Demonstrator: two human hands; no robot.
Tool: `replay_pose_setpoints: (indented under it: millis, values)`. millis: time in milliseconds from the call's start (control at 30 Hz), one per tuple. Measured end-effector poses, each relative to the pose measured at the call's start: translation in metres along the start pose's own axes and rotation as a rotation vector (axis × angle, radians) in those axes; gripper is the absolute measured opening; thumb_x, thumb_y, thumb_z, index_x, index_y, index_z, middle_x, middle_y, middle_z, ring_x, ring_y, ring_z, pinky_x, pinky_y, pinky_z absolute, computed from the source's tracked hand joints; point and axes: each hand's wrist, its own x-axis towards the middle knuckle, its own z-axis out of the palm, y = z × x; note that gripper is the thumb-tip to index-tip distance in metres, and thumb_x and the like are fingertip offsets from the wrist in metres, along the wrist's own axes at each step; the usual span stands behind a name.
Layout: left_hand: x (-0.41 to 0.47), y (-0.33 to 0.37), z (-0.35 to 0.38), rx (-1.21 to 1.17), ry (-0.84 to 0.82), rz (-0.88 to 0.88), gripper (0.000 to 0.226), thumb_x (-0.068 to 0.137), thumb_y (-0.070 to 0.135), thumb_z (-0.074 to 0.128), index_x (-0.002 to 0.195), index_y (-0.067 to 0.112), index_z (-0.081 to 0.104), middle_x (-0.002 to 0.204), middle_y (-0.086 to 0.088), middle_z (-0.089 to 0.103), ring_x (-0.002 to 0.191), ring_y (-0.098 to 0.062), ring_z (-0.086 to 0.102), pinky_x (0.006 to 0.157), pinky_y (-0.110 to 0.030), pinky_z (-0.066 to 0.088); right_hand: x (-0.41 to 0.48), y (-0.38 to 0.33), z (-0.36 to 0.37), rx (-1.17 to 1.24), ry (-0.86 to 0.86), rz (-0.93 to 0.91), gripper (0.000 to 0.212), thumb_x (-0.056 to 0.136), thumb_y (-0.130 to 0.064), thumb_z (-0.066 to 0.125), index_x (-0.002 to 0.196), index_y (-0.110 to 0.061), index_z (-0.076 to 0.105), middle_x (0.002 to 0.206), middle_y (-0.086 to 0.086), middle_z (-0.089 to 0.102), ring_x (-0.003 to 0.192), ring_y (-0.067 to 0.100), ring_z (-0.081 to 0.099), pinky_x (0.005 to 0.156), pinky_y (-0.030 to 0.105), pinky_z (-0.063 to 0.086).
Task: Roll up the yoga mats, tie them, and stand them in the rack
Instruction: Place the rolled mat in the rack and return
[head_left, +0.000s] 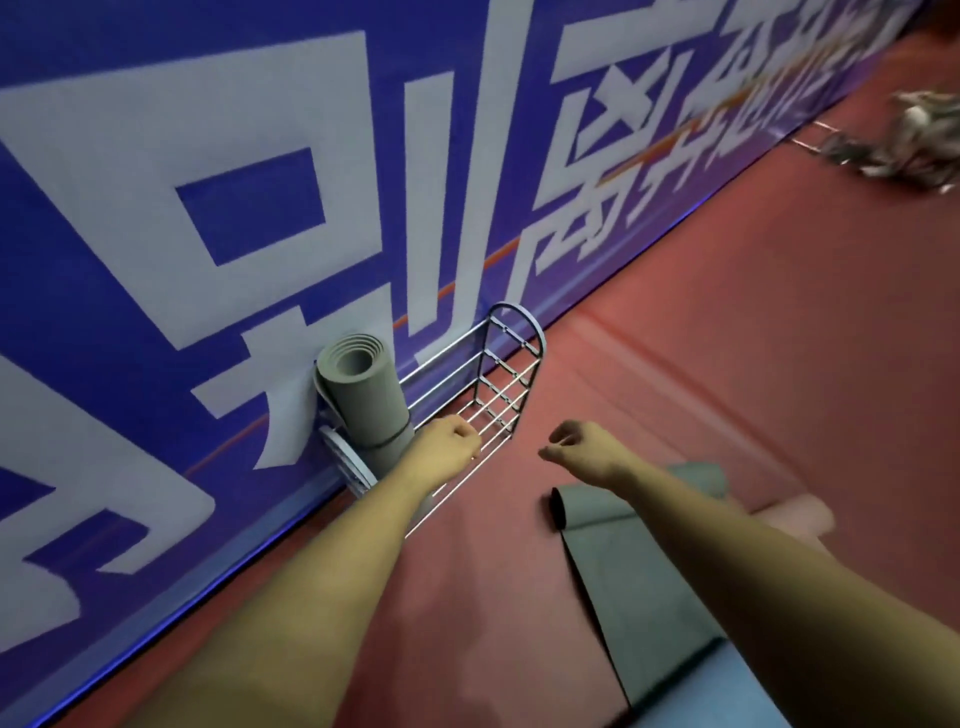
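Observation:
A rolled grey yoga mat (363, 400) stands upright at the left end of a wire rack (514, 332), with a dark band around its lower part. The rack stands against the wall; the rest of it holds nothing. My left hand (452, 441) hovers just right of the rolled mat, over the rack's front wires, fingers loosely curled and apart from the mat. My right hand (582, 449) hangs in the air with loosely curled fingers and holds nothing. Below it a second grey mat (623, 561) lies unrolled on the red floor, its far end curling up.
A blue banner wall (208, 208) with large white characters runs along the left. A blue mat (727, 686) lies at the bottom right beside the grey one. A blurred pile of grey clutter (893, 140) sits on the red floor (753, 338) far right.

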Motion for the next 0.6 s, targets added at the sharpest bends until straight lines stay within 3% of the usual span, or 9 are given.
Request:
replay_pose_setpoints:
  millis: [233,400,600]
  values:
    - [-0.064,-0.002,0.136,0.059,-0.107,0.070,0.016,0.068,0.029,0.050,0.070,0.019,0.063,0.082,-0.008,0.075,0.070,-0.021,0.063,0.072,-0.040,0.054,-0.105,0.127,0.002,0.077,0.081,0.077,0.035,0.092,-0.032,0.065,0.116,-0.007,0.064,0.111,0.011,0.066,0.103,0.028,0.063,0.089,0.037,0.052]
    - [-0.143,0.002,0.262,0.107,-0.164,0.122,0.015,0.070,0.029,0.051,0.071,0.019,0.062,0.086,-0.009,0.075,0.071,-0.018,0.063,0.076,-0.037,0.054,-0.201,0.241,0.016,0.116,0.129,0.088,0.027,0.092,-0.032,0.065,0.105,-0.009,0.064,0.102,0.007,0.066,0.091,0.022,0.061,0.071,0.029,0.048]
    - [-0.261,-0.021,0.385,0.105,-0.211,0.082,0.015,0.088,0.012,0.050,0.082,0.013,0.064,0.087,-0.005,0.074,0.067,-0.012,0.064,0.069,-0.025,0.048,-0.315,0.354,0.032,0.156,0.089,0.116,0.028,0.090,-0.032,0.065,0.106,-0.008,0.065,0.101,0.007,0.066,0.094,0.022,0.063,0.079,0.033,0.050]
